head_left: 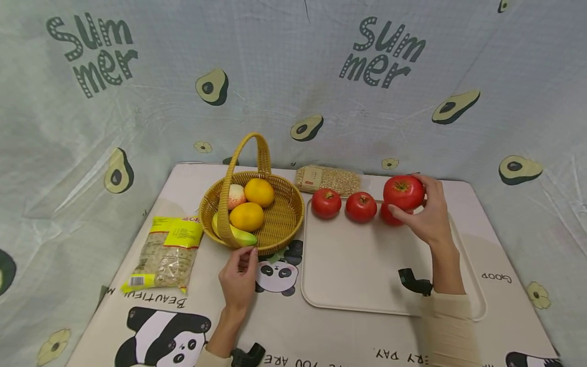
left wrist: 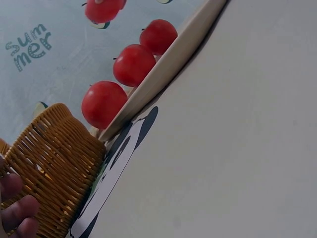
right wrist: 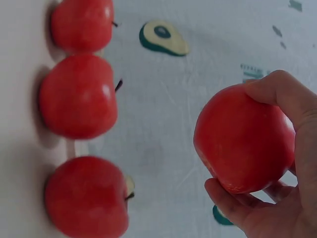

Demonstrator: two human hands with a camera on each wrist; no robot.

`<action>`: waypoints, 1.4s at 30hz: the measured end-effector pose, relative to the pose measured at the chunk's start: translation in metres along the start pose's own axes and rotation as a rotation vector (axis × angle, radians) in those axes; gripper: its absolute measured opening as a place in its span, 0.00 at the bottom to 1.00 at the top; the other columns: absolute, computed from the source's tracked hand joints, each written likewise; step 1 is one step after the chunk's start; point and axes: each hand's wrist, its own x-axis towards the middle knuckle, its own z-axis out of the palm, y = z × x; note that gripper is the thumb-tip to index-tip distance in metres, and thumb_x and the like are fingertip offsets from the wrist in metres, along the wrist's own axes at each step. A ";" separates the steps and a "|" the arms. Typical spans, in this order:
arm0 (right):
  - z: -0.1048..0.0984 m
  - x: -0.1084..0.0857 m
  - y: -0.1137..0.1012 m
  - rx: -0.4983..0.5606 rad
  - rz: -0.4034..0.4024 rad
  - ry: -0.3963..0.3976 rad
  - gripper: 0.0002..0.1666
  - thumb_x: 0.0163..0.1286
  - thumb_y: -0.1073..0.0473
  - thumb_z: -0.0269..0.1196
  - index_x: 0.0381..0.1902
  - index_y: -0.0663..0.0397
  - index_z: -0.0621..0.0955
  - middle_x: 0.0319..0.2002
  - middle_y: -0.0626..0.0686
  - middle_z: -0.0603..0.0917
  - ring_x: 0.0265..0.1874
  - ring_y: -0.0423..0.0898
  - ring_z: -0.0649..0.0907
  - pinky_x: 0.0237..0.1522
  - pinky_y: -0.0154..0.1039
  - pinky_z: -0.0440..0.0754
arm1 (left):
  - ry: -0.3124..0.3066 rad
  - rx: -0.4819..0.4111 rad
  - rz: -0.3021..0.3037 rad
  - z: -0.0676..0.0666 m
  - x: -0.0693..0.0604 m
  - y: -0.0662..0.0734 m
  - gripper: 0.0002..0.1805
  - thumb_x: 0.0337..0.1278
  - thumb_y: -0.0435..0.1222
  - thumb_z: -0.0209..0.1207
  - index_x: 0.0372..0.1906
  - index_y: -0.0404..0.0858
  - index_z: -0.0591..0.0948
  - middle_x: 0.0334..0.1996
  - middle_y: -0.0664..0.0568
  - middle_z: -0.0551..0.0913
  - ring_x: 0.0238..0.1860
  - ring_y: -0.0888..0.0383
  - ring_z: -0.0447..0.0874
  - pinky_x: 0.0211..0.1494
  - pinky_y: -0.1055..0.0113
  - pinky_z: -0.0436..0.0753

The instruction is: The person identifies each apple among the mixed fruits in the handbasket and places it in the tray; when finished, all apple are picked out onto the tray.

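Observation:
A red apple [head_left: 403, 192] is in my right hand [head_left: 428, 214], which grips it between thumb and fingers, raised above the row. The right wrist view shows the held apple [right wrist: 245, 139] apart from three others. Those three red apples, a left one [head_left: 326, 203], a middle one [head_left: 361, 207] and a partly hidden right one [head_left: 390, 214], sit along the far edge of a beige tray [head_left: 357, 275]. My left hand [head_left: 239, 280] is at the near side of a woven basket [head_left: 286, 224], fingers loosely bent; whether they touch it I cannot tell.
The basket holds two orange-yellow fruits [head_left: 247, 216], a pale red fruit [head_left: 236, 196] and a banana [head_left: 243, 237] under its tall handle. A yellow-labelled bag [head_left: 165, 252] lies left of it. Behind the tray lies a pack of grains [head_left: 337, 181].

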 end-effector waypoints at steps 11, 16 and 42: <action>-0.016 -0.007 0.042 -0.020 0.271 0.050 0.50 0.60 0.51 0.72 0.76 0.45 0.61 0.70 0.54 0.71 0.65 0.51 0.70 0.52 0.24 0.74 | 0.000 0.006 0.009 0.000 0.001 0.001 0.07 0.61 0.30 0.66 0.43 0.35 0.84 0.26 0.49 0.83 0.25 0.66 0.74 0.31 0.83 0.76; -0.019 -0.010 0.063 -0.014 0.392 0.048 0.52 0.62 0.49 0.72 0.78 0.42 0.58 0.73 0.53 0.68 0.69 0.51 0.68 0.65 0.44 0.78 | 0.003 0.009 0.003 0.000 0.000 0.000 0.07 0.61 0.30 0.66 0.43 0.35 0.84 0.26 0.49 0.84 0.25 0.65 0.74 0.31 0.83 0.75; -0.007 -0.021 0.122 0.046 0.610 0.010 0.57 0.65 0.47 0.69 0.78 0.54 0.48 0.77 0.63 0.57 0.76 0.60 0.60 0.74 0.60 0.65 | 0.000 -0.010 0.005 0.001 0.000 0.002 0.06 0.61 0.30 0.65 0.42 0.35 0.83 0.24 0.50 0.82 0.25 0.68 0.73 0.29 0.84 0.74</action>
